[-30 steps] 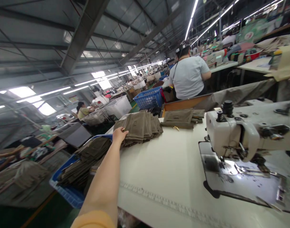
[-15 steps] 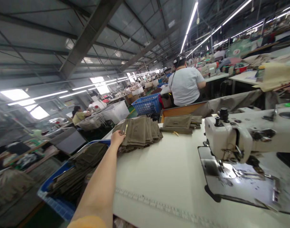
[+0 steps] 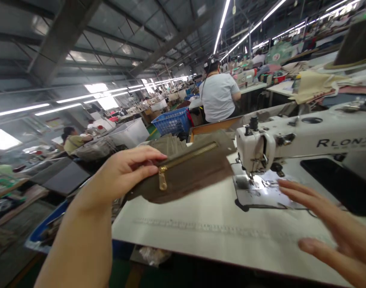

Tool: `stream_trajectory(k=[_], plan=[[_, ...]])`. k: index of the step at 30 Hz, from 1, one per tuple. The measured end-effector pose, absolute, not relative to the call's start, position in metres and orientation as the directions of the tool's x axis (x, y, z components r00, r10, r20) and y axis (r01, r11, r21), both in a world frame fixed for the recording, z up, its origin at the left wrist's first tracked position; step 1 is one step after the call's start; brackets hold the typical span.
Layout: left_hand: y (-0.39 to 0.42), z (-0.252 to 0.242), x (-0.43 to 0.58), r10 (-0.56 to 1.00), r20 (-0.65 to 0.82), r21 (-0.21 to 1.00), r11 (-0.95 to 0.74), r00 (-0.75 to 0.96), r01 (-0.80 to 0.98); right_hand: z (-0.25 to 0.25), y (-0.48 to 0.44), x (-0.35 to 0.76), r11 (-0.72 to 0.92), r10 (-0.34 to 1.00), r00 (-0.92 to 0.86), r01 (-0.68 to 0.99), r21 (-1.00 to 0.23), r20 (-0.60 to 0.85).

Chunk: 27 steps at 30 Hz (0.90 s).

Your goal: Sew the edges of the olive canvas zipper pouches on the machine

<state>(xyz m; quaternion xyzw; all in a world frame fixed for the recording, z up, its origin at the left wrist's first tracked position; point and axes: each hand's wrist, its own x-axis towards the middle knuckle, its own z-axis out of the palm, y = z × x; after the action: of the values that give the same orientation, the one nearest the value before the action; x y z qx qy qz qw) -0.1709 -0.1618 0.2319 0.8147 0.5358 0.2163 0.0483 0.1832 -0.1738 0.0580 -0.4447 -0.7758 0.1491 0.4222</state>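
A left hand [image 3: 127, 172] grips a brown pouch [image 3: 197, 174] by one end above a white table [image 3: 183, 238], while the right hand [image 3: 340, 232], digits spread apart, hovers before the sewing machine [image 3: 287, 138].

Dark capitals [image 3: 346, 143] are spelling "RLONX" along the white arm of the sewing machine [image 3: 303, 134] at near right, running to the right edge of view. Smaller lettering is sitting blurred beneath. Across the table [image 3: 213, 208], a measuring strip [image 3: 201, 226] is showing graduations, its numbers appearing too faint for reading.
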Motion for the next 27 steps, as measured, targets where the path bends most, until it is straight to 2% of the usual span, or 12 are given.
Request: stream_trajectory(k=[2, 4, 6, 8, 14, 17, 20, 24, 27], plan=[[-0.164, 0.216, -0.143, 0.856, 0.119, 0.41, -0.504, 0.504, 0.76, 0.073, -0.18, 0.168, 0.593, 0.805, -0.338, 0.432, -0.68, 0.487], [-0.163, 0.197, -0.124, 0.784, -0.003, 0.506, -0.534, 0.621, 0.677, 0.085, -0.184, 0.156, 0.533, 0.829, -0.37, 0.293, -0.794, 0.42], [-0.161, 0.179, -0.113, 0.737, -0.056, 0.578, -0.526, 0.673, 0.624, 0.093, -0.186, 0.15, 0.376, 0.885, -0.377, 0.236, -0.896, 0.273], [-0.16, 0.164, -0.104, 0.721, -0.083, 0.628, -0.498, 0.688, 0.598, 0.094, -0.186, 0.147, 0.259, 0.917, -0.362, 0.218, -0.941, 0.169], [-0.162, 0.13, -0.07, 0.741, -0.082, 0.654, -0.464, 0.666, 0.597, 0.082, -0.181, 0.14, 0.259, 0.892, -0.428, 0.214, -0.942, 0.148], [-0.161, 0.12, -0.065, 0.808, -0.135, 0.666, -0.354, 0.573, 0.656, 0.078, -0.178, 0.145, 0.213, 0.86, -0.508, 0.282, -0.935, 0.043], [-0.158, 0.115, -0.067, 0.807, -0.212, 0.69, -0.275, 0.551, 0.67, 0.073, -0.178, 0.15, 0.17, 0.847, -0.53, 0.352, -0.92, -0.047], [-0.157, 0.112, -0.059, 0.805, -0.118, 0.716, -0.336, 0.581, 0.612, 0.069, -0.178, 0.146, 0.235, 0.878, -0.479, 0.428, -0.873, 0.001], [-0.158, 0.109, -0.054, 0.864, -0.083, 0.757, -0.27, 0.497, 0.594, 0.071, -0.178, 0.145, 0.295, 0.887, -0.46, 0.494, -0.818, 0.042]])
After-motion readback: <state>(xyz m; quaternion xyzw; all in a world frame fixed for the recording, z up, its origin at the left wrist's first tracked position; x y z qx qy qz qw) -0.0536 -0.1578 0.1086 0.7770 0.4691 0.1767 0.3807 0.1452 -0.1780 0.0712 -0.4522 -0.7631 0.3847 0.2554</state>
